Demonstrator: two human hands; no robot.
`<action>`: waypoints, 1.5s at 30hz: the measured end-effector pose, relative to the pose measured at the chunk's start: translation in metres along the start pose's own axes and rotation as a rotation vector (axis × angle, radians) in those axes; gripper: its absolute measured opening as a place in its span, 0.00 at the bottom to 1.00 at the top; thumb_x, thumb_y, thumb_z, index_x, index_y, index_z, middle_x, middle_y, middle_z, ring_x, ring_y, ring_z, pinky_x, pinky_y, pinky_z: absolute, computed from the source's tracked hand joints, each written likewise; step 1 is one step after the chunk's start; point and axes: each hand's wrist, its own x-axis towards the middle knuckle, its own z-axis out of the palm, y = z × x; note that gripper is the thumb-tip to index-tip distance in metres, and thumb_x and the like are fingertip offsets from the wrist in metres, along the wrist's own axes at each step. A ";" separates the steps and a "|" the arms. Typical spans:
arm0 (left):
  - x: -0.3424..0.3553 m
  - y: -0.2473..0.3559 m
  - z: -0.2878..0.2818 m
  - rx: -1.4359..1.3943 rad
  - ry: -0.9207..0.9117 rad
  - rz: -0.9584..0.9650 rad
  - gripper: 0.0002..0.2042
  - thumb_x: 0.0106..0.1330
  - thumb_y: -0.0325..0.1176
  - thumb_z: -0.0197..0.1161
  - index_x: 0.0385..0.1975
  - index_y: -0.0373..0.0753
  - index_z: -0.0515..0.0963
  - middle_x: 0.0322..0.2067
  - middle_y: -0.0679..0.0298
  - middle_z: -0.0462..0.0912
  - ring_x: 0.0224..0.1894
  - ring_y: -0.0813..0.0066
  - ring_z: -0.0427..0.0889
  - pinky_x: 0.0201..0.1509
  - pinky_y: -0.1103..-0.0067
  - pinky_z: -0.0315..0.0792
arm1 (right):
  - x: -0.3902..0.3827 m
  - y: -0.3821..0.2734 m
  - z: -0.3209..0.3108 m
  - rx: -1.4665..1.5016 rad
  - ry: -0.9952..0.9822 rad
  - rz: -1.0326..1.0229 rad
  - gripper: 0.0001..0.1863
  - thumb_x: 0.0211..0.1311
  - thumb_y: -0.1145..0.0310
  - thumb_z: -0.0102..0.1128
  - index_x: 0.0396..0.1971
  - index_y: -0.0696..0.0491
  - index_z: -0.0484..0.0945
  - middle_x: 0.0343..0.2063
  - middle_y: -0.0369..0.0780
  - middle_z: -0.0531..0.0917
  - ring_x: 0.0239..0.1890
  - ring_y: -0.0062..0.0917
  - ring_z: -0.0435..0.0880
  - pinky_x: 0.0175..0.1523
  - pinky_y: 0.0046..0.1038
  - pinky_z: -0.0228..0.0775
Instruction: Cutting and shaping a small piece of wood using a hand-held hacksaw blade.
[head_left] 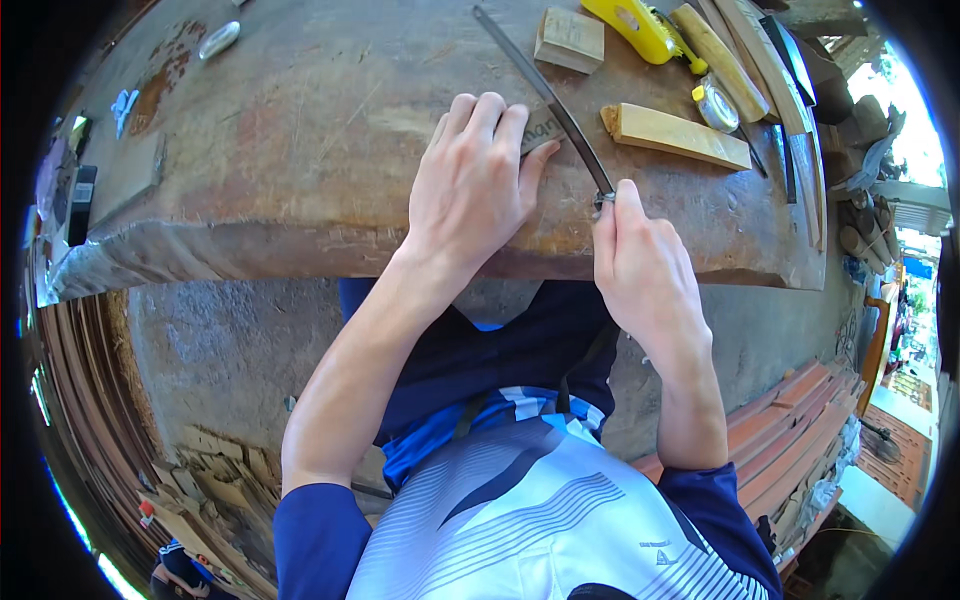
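My left hand is closed over a small wooden block with dark writing on its face, holding it down on the workbench. Most of the block is hidden under the palm and fingers. In my right hand is the handle end of a narrow saw, a long dark metal strip seen nearly edge-on. A small metal fitting shows beside the right thumb. The strip crosses the right end of the block and slants away to the far left; whether it cuts into the wood cannot be made out.
Right of the saw lie a wooden stick, a squared block, a yellow tool, a tape measure and long wood strips. A silver oval object is far left. Reddish planks are stacked below right.
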 end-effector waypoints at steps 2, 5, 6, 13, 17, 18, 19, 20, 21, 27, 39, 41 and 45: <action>0.004 0.001 -0.004 -0.051 -0.081 0.022 0.17 0.67 0.34 0.72 0.48 0.28 0.83 0.41 0.52 0.82 0.47 0.52 0.79 0.54 0.64 0.77 | 0.014 -0.003 -0.005 0.014 -0.004 0.001 0.12 0.80 0.64 0.48 0.40 0.59 0.71 0.25 0.61 0.84 0.32 0.62 0.86 0.42 0.60 0.78; 0.004 0.000 -0.005 -0.064 -0.059 0.051 0.16 0.66 0.34 0.72 0.47 0.28 0.83 0.41 0.52 0.81 0.47 0.51 0.79 0.54 0.64 0.77 | 0.032 -0.012 -0.002 0.027 0.025 -0.098 0.13 0.80 0.64 0.48 0.41 0.59 0.72 0.26 0.61 0.85 0.34 0.61 0.86 0.43 0.59 0.79; 0.005 0.002 -0.005 -0.047 -0.046 0.034 0.16 0.66 0.34 0.72 0.47 0.28 0.82 0.41 0.52 0.81 0.47 0.51 0.79 0.54 0.64 0.77 | 0.032 -0.013 -0.002 0.038 0.016 -0.083 0.13 0.79 0.64 0.48 0.41 0.60 0.72 0.27 0.62 0.85 0.35 0.62 0.86 0.43 0.59 0.79; 0.006 0.001 -0.004 -0.005 -0.039 -0.067 0.16 0.67 0.34 0.72 0.48 0.29 0.82 0.39 0.53 0.79 0.46 0.51 0.78 0.51 0.62 0.75 | -0.001 0.000 -0.002 0.083 -0.048 -0.012 0.11 0.79 0.64 0.50 0.44 0.58 0.70 0.25 0.61 0.84 0.32 0.61 0.86 0.41 0.60 0.78; 0.008 0.007 -0.006 -0.020 -0.074 -0.049 0.17 0.68 0.34 0.72 0.49 0.29 0.81 0.39 0.54 0.78 0.45 0.53 0.76 0.51 0.62 0.74 | -0.041 0.018 -0.012 0.115 -0.105 0.107 0.10 0.79 0.65 0.49 0.42 0.57 0.69 0.22 0.59 0.84 0.29 0.60 0.86 0.38 0.58 0.79; 0.009 0.005 -0.005 -0.020 -0.075 -0.041 0.17 0.68 0.34 0.72 0.49 0.29 0.81 0.39 0.54 0.78 0.45 0.53 0.76 0.51 0.62 0.74 | -0.041 0.018 -0.013 0.101 -0.101 0.085 0.10 0.79 0.65 0.49 0.43 0.58 0.69 0.22 0.59 0.84 0.29 0.59 0.87 0.38 0.57 0.79; 0.009 0.004 -0.005 -0.030 -0.080 -0.010 0.17 0.68 0.34 0.72 0.49 0.28 0.81 0.39 0.54 0.78 0.45 0.53 0.76 0.51 0.62 0.74 | -0.043 0.018 -0.015 0.088 -0.098 0.070 0.11 0.79 0.65 0.49 0.43 0.59 0.69 0.22 0.58 0.84 0.29 0.58 0.87 0.37 0.56 0.80; 0.009 0.004 -0.004 -0.039 -0.087 0.021 0.17 0.68 0.33 0.72 0.50 0.28 0.81 0.39 0.54 0.78 0.45 0.53 0.76 0.51 0.62 0.74 | -0.038 0.017 -0.013 0.095 -0.095 0.081 0.11 0.79 0.65 0.49 0.43 0.59 0.69 0.22 0.58 0.84 0.29 0.58 0.87 0.37 0.56 0.80; 0.007 0.006 -0.003 -0.042 -0.096 0.030 0.17 0.68 0.33 0.72 0.50 0.28 0.81 0.39 0.54 0.78 0.45 0.53 0.76 0.51 0.62 0.74 | -0.025 0.015 -0.010 0.077 -0.077 0.043 0.11 0.79 0.65 0.49 0.43 0.59 0.70 0.23 0.58 0.85 0.29 0.58 0.87 0.37 0.56 0.80; 0.009 0.007 0.000 -0.042 -0.098 -0.022 0.17 0.68 0.32 0.71 0.50 0.27 0.81 0.41 0.52 0.79 0.45 0.50 0.77 0.52 0.62 0.74 | 0.034 -0.007 0.000 0.076 -0.015 -0.072 0.11 0.78 0.65 0.49 0.43 0.59 0.72 0.26 0.58 0.87 0.33 0.57 0.89 0.39 0.55 0.82; 0.013 0.010 -0.011 0.036 -0.092 -0.032 0.15 0.68 0.32 0.72 0.48 0.28 0.81 0.40 0.50 0.79 0.45 0.47 0.78 0.52 0.61 0.73 | -0.006 0.012 -0.002 0.138 -0.074 -0.029 0.13 0.78 0.66 0.51 0.46 0.62 0.71 0.19 0.57 0.83 0.27 0.55 0.87 0.36 0.55 0.80; 0.012 0.012 -0.004 0.020 -0.089 -0.026 0.15 0.69 0.33 0.70 0.49 0.29 0.81 0.40 0.50 0.79 0.46 0.48 0.78 0.53 0.60 0.73 | 0.025 0.006 -0.001 0.140 -0.027 -0.073 0.13 0.77 0.66 0.52 0.46 0.62 0.71 0.20 0.57 0.84 0.28 0.56 0.88 0.36 0.54 0.81; 0.013 0.016 -0.005 0.036 -0.109 -0.063 0.15 0.69 0.34 0.70 0.50 0.30 0.82 0.40 0.51 0.79 0.46 0.48 0.77 0.54 0.60 0.73 | 0.040 0.001 -0.002 0.147 0.032 -0.133 0.12 0.77 0.65 0.52 0.46 0.61 0.72 0.24 0.57 0.86 0.30 0.56 0.88 0.38 0.53 0.82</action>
